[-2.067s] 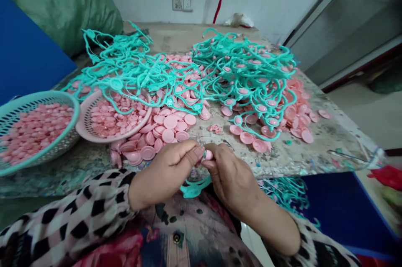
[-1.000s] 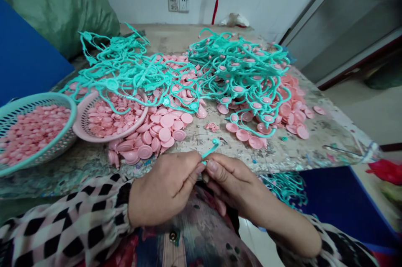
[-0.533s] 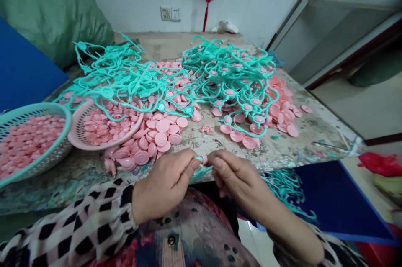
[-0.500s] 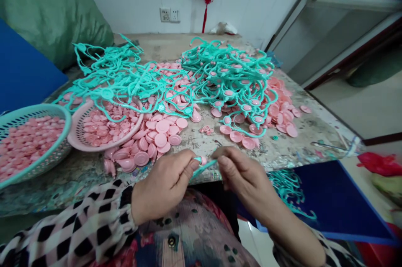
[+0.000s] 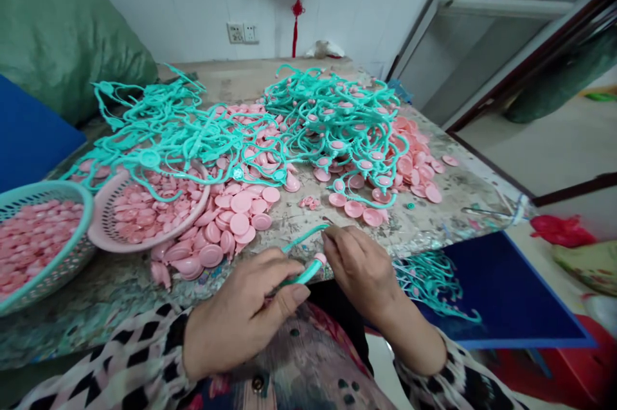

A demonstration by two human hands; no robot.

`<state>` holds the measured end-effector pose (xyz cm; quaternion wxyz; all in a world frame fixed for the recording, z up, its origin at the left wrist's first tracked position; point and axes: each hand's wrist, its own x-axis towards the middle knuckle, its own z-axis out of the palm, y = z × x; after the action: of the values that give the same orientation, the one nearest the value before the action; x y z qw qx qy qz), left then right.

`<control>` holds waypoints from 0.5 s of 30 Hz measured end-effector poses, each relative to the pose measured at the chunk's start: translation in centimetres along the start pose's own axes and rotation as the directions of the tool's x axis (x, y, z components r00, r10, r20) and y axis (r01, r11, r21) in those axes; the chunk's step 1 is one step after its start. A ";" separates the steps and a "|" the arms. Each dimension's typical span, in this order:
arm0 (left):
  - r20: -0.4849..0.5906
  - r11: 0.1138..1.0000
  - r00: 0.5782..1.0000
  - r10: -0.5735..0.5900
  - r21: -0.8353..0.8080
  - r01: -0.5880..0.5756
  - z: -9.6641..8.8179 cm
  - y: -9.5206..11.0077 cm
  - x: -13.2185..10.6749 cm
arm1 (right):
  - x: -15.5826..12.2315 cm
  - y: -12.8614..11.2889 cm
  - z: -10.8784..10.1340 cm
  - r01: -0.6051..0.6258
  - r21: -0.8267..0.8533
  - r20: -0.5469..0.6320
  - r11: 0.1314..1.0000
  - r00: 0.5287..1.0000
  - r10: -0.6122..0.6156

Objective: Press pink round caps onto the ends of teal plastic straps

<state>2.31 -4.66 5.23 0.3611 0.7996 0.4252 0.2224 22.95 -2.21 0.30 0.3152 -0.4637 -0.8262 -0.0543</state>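
Note:
My left hand [image 5: 245, 310] grips a turquoise toy stethoscope tube [image 5: 304, 276] between thumb and fingers, just above my lap at the table's front edge. One arm of the tube ends in a pink tip [image 5: 320, 259]. Its other arm curves up to my right hand [image 5: 359, 268], whose thumb and fingers pinch that end. Whatever sits under the right fingertips is hidden. Beyond my hands lie pink disc-shaped pieces [image 5: 240, 224] and a small group of tiny pink parts [image 5: 309, 203].
Turquoise tubes [image 5: 193, 133] lie heaped at left, and tubes with pink pieces [image 5: 337, 114] at right. A pink basket [image 5: 103, 240] and a turquoise basket [image 5: 72, 268] hold small pink parts. Below the table's right side, a blue board [image 5: 501, 294] bears more tubes.
My hands have lowered slightly, and the left fingers have loosened around the tube. More of the tube shows now, its two arms spread apart with the pink tip exposed. The view has shifted right.

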 end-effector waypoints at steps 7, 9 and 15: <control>-0.107 0.994 0.994 -0.011 0.111 0.023 -0.7 -1.0 1.3 | 0.0 -2.5 -0.6 0.003 0.455 -0.045 0.891 0.999 0.020; -0.025 0.998 1.000 -0.018 0.061 0.020 -0.8 -1.2 1.6 | 0.1 -3.3 -0.2 0.036 0.524 -0.056 0.851 0.998 -0.007; -0.004 0.963 0.969 -0.248 -0.108 0.246 -0.8 -2.1 1.2 | -0.3 -1.3 2.2 -0.127 0.416 0.210 0.900 0.977 0.041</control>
<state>1.27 -2.53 4.19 0.4244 0.7179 0.5123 0.2049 21.00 -2.36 -1.35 0.3283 -0.4219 -0.8240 0.1876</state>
